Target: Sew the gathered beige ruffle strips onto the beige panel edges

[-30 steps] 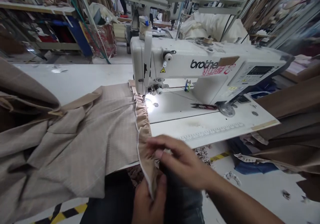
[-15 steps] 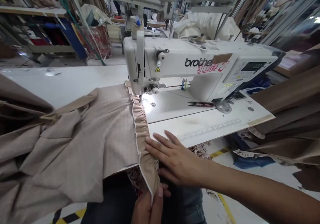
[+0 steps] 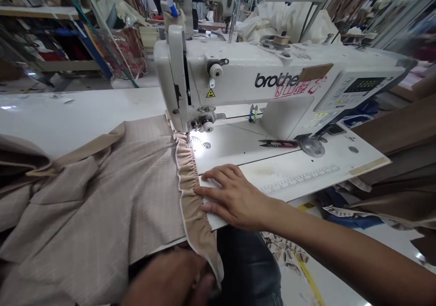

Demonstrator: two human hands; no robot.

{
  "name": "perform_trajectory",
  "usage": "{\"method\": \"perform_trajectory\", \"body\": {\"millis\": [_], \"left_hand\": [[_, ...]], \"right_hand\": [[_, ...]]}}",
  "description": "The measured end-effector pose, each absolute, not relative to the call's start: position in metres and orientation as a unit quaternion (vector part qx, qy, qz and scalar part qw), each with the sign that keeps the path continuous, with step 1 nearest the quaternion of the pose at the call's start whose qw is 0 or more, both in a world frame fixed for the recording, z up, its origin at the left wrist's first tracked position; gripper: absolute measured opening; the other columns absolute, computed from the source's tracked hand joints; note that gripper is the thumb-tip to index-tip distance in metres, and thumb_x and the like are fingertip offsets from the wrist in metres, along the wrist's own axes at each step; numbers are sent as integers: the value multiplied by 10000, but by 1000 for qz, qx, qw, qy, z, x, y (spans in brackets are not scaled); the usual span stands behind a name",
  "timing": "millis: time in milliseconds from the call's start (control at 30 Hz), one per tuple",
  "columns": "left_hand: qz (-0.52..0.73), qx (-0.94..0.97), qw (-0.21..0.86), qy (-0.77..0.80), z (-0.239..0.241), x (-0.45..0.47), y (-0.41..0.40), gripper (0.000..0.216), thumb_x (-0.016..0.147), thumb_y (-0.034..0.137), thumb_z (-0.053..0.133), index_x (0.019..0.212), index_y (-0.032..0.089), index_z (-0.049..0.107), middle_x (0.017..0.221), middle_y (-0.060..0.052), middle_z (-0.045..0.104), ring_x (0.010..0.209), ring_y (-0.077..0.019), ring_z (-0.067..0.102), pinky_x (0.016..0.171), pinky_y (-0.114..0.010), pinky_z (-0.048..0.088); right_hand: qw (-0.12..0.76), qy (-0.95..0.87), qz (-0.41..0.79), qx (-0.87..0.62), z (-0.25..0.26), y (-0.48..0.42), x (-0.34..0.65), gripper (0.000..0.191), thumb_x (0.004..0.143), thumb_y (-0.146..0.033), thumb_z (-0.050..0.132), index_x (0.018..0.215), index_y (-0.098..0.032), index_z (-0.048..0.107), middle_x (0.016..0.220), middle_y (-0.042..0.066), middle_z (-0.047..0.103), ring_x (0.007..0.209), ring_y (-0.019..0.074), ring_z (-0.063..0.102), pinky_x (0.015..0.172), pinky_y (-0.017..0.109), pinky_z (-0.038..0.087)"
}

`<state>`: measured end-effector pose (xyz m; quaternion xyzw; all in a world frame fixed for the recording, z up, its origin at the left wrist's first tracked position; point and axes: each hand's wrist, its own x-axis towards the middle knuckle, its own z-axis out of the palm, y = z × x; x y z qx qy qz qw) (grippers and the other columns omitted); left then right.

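A gathered beige ruffle strip (image 3: 188, 185) with a white overlocked edge runs from under the presser foot (image 3: 188, 137) toward me. It lies along the edge of a large beige checked fabric piece (image 3: 150, 192) spread to the left. My right hand (image 3: 235, 197) rests open on the table, fingers apart, fingertips touching the ruffle's right edge. Low in the view, my left hand (image 3: 170, 276) is smeared by motion beside the strip's hanging end; its fingers do not show clearly. The white sewing machine (image 3: 238, 74) has its needle lamp lit.
Red-handled thread snips (image 3: 279, 143) and a clear round disc (image 3: 312, 147) lie on the machine bed's right side. A ruler scale (image 3: 299, 178) marks the table's front edge. Brown fabric (image 3: 381, 147) hangs at the right. Fabric scraps (image 3: 286, 251) litter the floor.
My left hand has let go of the strip's end and moved left. My right hand has shifted slightly up onto the table. The view has moved closer to the machine.
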<state>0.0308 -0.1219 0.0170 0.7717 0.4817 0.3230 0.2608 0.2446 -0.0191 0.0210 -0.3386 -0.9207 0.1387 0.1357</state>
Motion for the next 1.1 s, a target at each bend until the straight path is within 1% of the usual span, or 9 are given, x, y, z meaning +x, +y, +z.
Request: {"method": "perform_trajectory", "body": {"millis": [33, 100, 167, 200, 300, 500, 700, 900, 1100], "left_hand": [[315, 807, 182, 465, 30, 25, -100, 173, 952, 379, 593, 1023, 366, 750, 901, 30, 825, 695, -191, 776, 615, -257, 622], [289, 860, 37, 420, 46, 16, -52, 335, 1003, 334, 494, 1248, 213, 688, 1225, -101, 772, 1116, -290, 731, 1000, -436, 570], [225, 879, -45, 418, 43, 10, -10, 454, 1046, 365, 399, 1318, 91, 637, 1325, -208, 706, 1240, -375, 651, 1084, -605, 458], [188, 886, -50, 422, 36, 8, 5, 487, 1060, 381, 365, 1331, 68, 623, 1347, -226, 689, 1267, -387, 629, 1100, -637, 423], [144, 889, -47, 433, 8, 1, 27, 519, 1082, 408, 326, 1361, 68, 601, 1410, -223, 650, 1336, -368, 582, 1163, -623, 346], [151, 886, -77, 432, -5, -2, 37, 596, 1097, 447, 246, 1400, 46, 566, 1462, -250, 606, 1371, -395, 548, 1158, -645, 308], [189, 891, -52, 410, 8, 3, 25, 482, 1077, 353, 373, 1402, 36, 535, 1350, -225, 671, 1268, -357, 613, 1119, -545, 386], [167, 900, -80, 395, -4, -3, 21, 526, 1091, 412, 333, 1410, 41, 526, 1458, -245, 611, 1395, -351, 539, 1187, -551, 300], [168, 896, -88, 401, -4, -7, 48, 638, 1096, 463, 249, 1377, -18, 561, 1430, -282, 621, 1342, -403, 581, 1119, -629, 367]], "right_hand": [[136, -921, 139, -338, 22, -20, 244, 427, 1086, -460, 467, 1405, -237, 642, 1423, 139, 598, 1329, 289, 501, 1161, 542, 338], [134, -920, 142, -340, 24, -21, 244, 426, 1088, -458, 460, 1404, -235, 640, 1425, 137, 598, 1336, 290, 497, 1163, 541, 336], [129, -917, 146, -348, 25, -23, 244, 425, 1089, -457, 457, 1402, -235, 637, 1444, 133, 589, 1353, 295, 487, 1175, 547, 323], [126, -915, 148, -354, 25, -23, 244, 426, 1089, -458, 454, 1404, -235, 633, 1459, 131, 581, 1363, 298, 481, 1185, 553, 311], [126, -912, 151, -359, 23, -24, 244, 431, 1092, -467, 436, 1412, -242, 618, 1477, 125, 568, 1391, 300, 462, 1212, 560, 279], [132, -909, 141, -369, 19, -8, 242, 434, 1093, -472, 429, 1409, -239, 614, 1474, 135, 563, 1413, 319, 441, 1214, 583, 278], [130, -912, 130, -368, 18, 4, 239, 450, 1092, -472, 428, 1442, -241, 592, 1471, 127, 567, 1410, 319, 442, 1217, 578, 284], [125, -909, 134, -374, 22, 7, 238, 419, 1096, -457, 421, 1414, -261, 609, 1442, 112, 590, 1392, 320, 455, 1199, 586, 305], [102, -909, 134, -381, 23, 28, 232, 456, 1088, -476, 436, 1432, -227, 601, 1494, 149, 542, 1418, 348, 425, 1190, 621, 307]]}}
